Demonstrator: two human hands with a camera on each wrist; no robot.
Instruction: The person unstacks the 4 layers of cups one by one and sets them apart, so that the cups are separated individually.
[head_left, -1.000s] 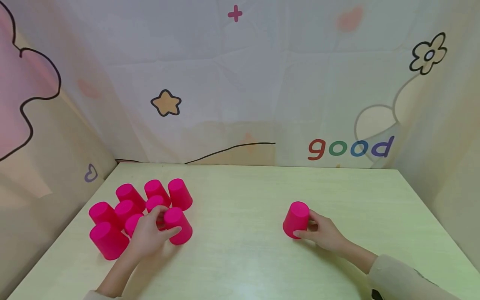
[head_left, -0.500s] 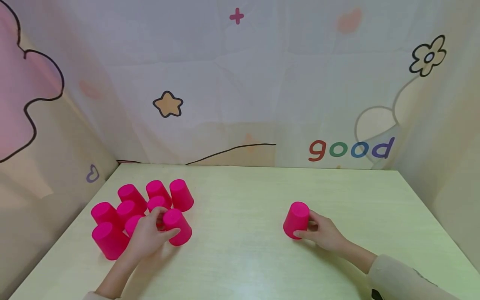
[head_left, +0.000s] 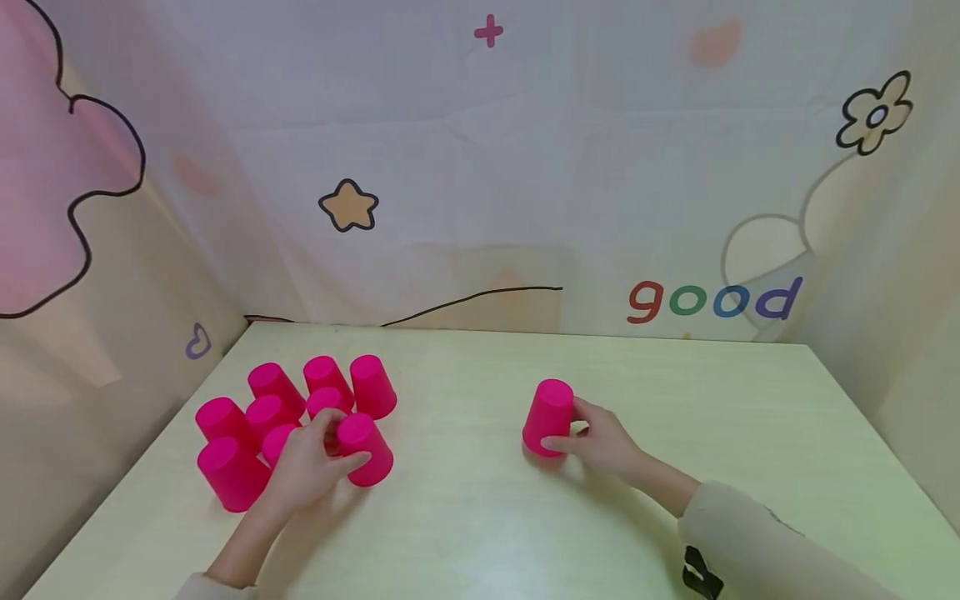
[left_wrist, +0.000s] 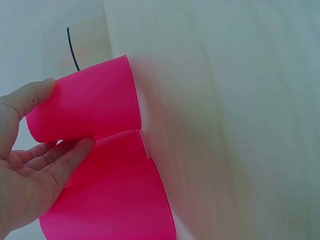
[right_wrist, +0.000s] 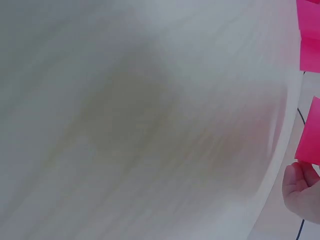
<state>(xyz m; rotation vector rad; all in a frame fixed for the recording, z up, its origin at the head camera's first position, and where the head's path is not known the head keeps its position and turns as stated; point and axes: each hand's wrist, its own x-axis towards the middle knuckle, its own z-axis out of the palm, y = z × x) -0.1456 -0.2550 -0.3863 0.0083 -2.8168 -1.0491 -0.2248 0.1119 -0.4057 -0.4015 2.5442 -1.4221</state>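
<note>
Several bright pink cups stand upside down in a cluster on the left of the table, such as the front-left cup (head_left: 234, 475) and the far cup (head_left: 372, 387). At the cluster's right front, my left hand (head_left: 307, 462) holds a pink cup (head_left: 365, 452), thumb on one side and fingers on the other. The left wrist view has this held cup (left_wrist: 87, 100) beside another cup (left_wrist: 120, 200). Right of centre, my right hand (head_left: 606, 440) grips a separate upside-down cup (head_left: 549, 417) from its right side, its rim just above the table. That cup (right_wrist: 310, 135) is partly cut off in the right wrist view.
The pale wooden table (head_left: 465, 517) reaches back to a printed cloth backdrop (head_left: 450, 167) with a star and the word "good". Cloth sides (head_left: 915, 367) rise along the left and right table edges.
My right hand has moved its cup left and slightly away from me, lifting it a little. My left hand keeps its grip in place; the whole scene has shifted slightly right in view.
</note>
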